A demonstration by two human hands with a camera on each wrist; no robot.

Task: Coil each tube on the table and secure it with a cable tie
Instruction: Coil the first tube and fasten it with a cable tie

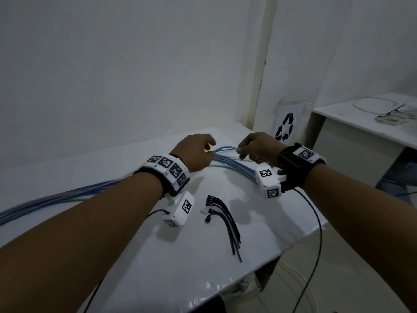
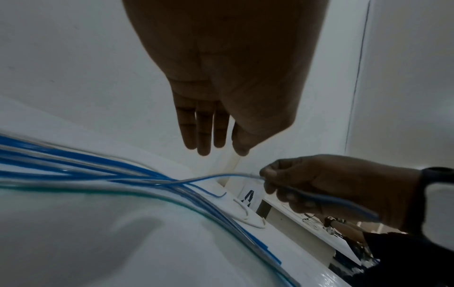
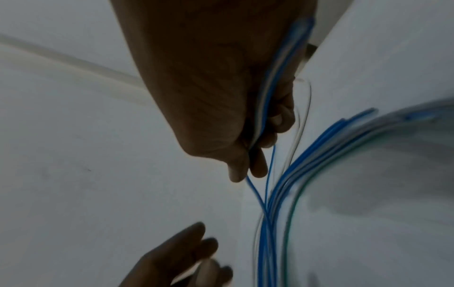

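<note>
A bundle of blue and clear tubes (image 1: pixel 67 195) runs across the white table (image 1: pixel 203 279) from the left edge towards the far right corner. My right hand (image 1: pixel 257 147) pinches one thin blue-striped tube (image 1: pixel 225 148) and holds it lifted above the bundle; in the right wrist view the tube (image 3: pixel 255 188) runs through the curled fingers (image 3: pixel 258 165). My left hand (image 1: pixel 196 152) hovers just left of it, fingers (image 2: pixel 203 136) straight and holding nothing. Several black cable ties (image 1: pixel 225 224) lie on the table in front of my wrists.
A small white clip-like piece (image 1: pixel 204 210) lies beside the ties. A second table at the right carries coiled clear tubes (image 1: pixel 383 109). A recycling sign (image 1: pixel 285 129) hangs on the wall. A black cable (image 1: pixel 319 222) drops past the table's right edge.
</note>
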